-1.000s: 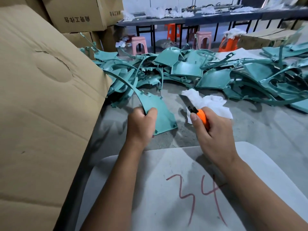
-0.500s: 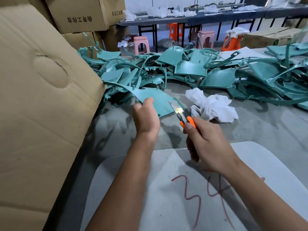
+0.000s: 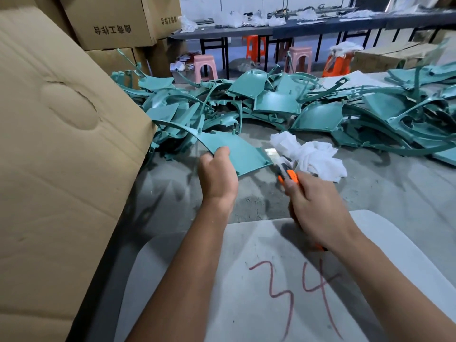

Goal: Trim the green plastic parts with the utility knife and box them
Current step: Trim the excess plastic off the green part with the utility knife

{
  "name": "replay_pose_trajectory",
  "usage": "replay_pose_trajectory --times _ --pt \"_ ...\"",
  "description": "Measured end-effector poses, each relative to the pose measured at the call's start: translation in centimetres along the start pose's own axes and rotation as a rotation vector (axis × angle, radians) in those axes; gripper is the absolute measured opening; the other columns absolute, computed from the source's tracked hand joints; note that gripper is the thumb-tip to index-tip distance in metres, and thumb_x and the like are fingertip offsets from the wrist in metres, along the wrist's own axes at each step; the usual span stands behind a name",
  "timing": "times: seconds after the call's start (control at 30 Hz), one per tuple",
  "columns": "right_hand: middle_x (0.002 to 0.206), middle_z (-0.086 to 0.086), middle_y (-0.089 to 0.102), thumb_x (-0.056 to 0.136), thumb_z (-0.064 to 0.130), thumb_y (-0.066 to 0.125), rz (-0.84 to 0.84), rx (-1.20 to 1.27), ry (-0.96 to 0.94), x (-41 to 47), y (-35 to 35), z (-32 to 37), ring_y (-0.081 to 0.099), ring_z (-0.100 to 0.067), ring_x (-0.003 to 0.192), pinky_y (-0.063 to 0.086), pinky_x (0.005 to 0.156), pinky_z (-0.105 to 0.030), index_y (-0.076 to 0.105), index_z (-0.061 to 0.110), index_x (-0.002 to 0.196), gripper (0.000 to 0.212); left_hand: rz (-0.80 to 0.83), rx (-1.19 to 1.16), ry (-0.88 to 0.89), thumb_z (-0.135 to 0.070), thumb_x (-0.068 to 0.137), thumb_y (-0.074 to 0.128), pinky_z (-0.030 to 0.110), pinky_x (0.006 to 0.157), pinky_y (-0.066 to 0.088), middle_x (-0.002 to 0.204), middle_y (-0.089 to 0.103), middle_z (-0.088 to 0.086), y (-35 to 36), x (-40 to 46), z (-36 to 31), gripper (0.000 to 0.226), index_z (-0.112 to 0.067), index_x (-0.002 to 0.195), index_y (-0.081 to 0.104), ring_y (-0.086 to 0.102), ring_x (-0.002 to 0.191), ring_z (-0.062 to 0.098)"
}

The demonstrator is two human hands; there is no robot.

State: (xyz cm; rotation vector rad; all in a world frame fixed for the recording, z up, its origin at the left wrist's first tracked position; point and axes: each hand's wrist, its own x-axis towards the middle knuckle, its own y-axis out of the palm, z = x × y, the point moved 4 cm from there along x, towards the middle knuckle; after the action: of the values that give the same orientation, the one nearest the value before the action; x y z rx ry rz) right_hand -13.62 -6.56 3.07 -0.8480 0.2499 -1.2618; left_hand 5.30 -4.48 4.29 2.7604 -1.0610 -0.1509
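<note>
My left hand (image 3: 217, 176) grips the near edge of a curved green plastic part (image 3: 237, 151), holding it just above the grey table. My right hand (image 3: 318, 208) holds an orange utility knife (image 3: 287, 175). Its bright blade (image 3: 271, 154) touches the part's right corner. A large heap of green parts (image 3: 308, 109) covers the table beyond. A big cardboard box (image 3: 61, 156) stands at my left, its flap leaning toward the table.
A crumpled white cloth (image 3: 313, 156) lies right of the knife. A grey board marked "34" (image 3: 296, 287) lies under my forearms. Stacked cartons (image 3: 111, 23) stand at the back left. Pink and orange stools (image 3: 206, 66) and a long dark table (image 3: 308, 28) stand farther back.
My left hand has turned the green part flatter and lifted it away from me. My right hand brought the knife forward until the blade met the part's right corner.
</note>
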Motion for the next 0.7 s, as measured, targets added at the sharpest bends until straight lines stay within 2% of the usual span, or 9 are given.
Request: replay_pose_trajectory --times 0.1,0.17,0.27,0.33,0.4,0.47,0.53,0.6,0.7 --pt "0.059 0.004 0.057 0.107 0.032 0.048 0.058 0.096 -0.130 -1.5 1.3 2.1 0.054 -0.016 0.059 0.042 0.058 -0.032 0.042 0.027 0.072 0.036 -0.030 0.031 0.000 -0.031 0.069 0.051 0.038 0.065 0.038 0.064 0.051 -0.006 -0.1 -0.1 0.0 0.011 -0.022 0.066 0.047 0.045 0.067 0.022" --pt "0.060 0.002 0.059 0.107 0.034 0.046 0.132 0.101 -0.144 -2.2 2.1 2.9 0.057 -0.022 0.062 0.046 0.064 -0.046 0.044 0.023 0.075 0.034 -0.066 0.050 -0.014 -0.036 0.070 0.050 0.039 0.070 0.045 0.071 0.056 -0.005 -0.2 -0.3 -0.2 0.015 -0.022 0.071 0.049 0.050 0.070 0.022" --pt "0.062 0.001 0.059 0.108 0.035 0.044 0.157 0.136 -0.149 -2.6 2.4 3.4 0.057 -0.025 0.065 0.046 0.065 -0.050 0.044 0.022 0.077 0.034 -0.074 0.019 -0.060 -0.041 0.072 0.048 0.051 0.084 0.051 0.089 0.065 0.008 -0.2 -0.1 -0.3 0.025 -0.019 0.081 0.052 0.062 0.085 0.033" --pt "0.062 0.002 0.058 0.108 0.034 0.044 0.156 0.154 -0.148 -2.7 2.3 3.6 0.056 -0.026 0.065 0.045 0.066 -0.050 0.043 0.022 0.077 0.034 -0.063 0.016 -0.049 -0.041 0.073 0.047 0.052 0.081 0.050 0.090 0.066 0.015 -0.2 0.0 -0.4 0.027 -0.015 0.079 0.053 0.060 0.083 0.035" --pt "0.062 0.003 0.057 0.108 0.034 0.044 0.149 0.148 -0.145 -2.8 2.5 3.7 0.055 -0.025 0.066 0.044 0.065 -0.049 0.042 0.023 0.076 0.034 -0.047 0.009 -0.016 -0.039 0.075 0.048 0.043 0.073 0.044 0.081 0.061 0.009 -0.1 0.0 -0.4 0.025 -0.015 0.076 0.052 0.054 0.075 0.028" --pt "0.061 0.003 0.056 0.108 0.035 0.043 0.134 0.127 -0.135 -2.7 2.7 3.4 0.054 -0.022 0.065 0.043 0.063 -0.047 0.041 0.024 0.075 0.035 -0.032 -0.014 -0.023 -0.038 0.078 0.050 0.038 0.074 0.047 0.083 0.060 0.002 0.0 -0.2 -0.5 0.021 -0.018 0.080 0.051 0.054 0.075 0.024" --pt "0.060 0.004 0.054 0.108 0.035 0.043 0.082 0.102 -0.116 -2.3 2.5 2.9 0.051 -0.015 0.061 0.042 0.058 -0.036 0.040 0.026 0.073 0.036 0.008 -0.038 -0.047 -0.039 0.075 0.050 0.049 0.088 0.054 0.091 0.058 0.003 0.0 -0.2 -0.5 0.020 -0.021 0.083 0.050 0.054 0.084 0.024" --pt "0.060 0.004 0.054 0.108 0.033 0.044 -0.004 0.084 -0.076 -1.5 1.8 1.9 0.053 -0.012 0.064 0.038 0.053 -0.023 0.042 0.025 0.073 0.036 0.045 -0.044 -0.061 -0.039 0.075 0.052 0.061 0.098 0.052 0.093 0.057 0.004 -0.1 -0.3 -0.6 0.021 -0.021 0.084 0.050 0.054 0.087 0.023" --pt "0.062 0.003 0.054 0.108 0.031 0.045 -0.084 0.049 0.008 -0.2 0.6 0.0 0.052 -0.012 0.059 0.036 0.051 -0.018 0.045 0.024 0.073 0.036 0.076 -0.086 -0.058 -0.034 0.082 0.057 0.061 0.098 0.050 0.086 0.063 0.000 0.1 -0.5 -0.6 0.016 -0.020 0.087 0.053 0.061 0.084 0.021"
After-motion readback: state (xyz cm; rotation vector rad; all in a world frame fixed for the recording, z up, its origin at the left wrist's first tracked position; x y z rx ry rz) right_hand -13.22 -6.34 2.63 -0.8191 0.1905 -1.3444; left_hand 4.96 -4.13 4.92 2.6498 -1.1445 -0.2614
